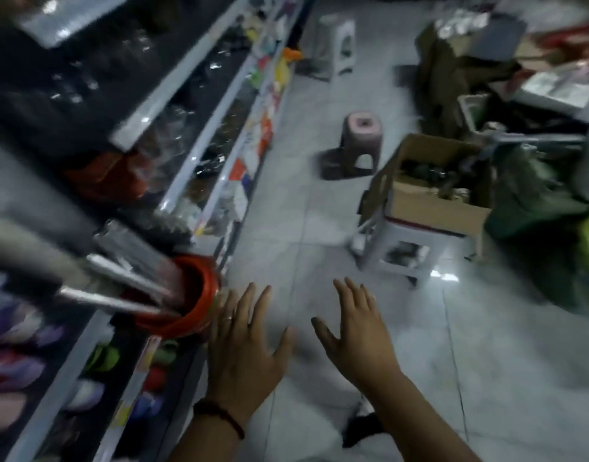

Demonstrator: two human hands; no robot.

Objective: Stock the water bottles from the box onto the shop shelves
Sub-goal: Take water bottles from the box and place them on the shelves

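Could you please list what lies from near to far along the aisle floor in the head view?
Left hand and right hand → white plastic stool bearing an open cardboard box → low pink plastic stool → pale grey plastic stool.

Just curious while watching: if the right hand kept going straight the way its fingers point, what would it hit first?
Probably nothing soon: the right hand points along bare floor. The pink stool and the box lie right of that line, though depth is unclear.

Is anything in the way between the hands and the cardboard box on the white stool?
Nothing visible is. The left hand and right hand hover empty, and only bare floor tiles lie between them and the box. The pink stool stands beyond, off that path.
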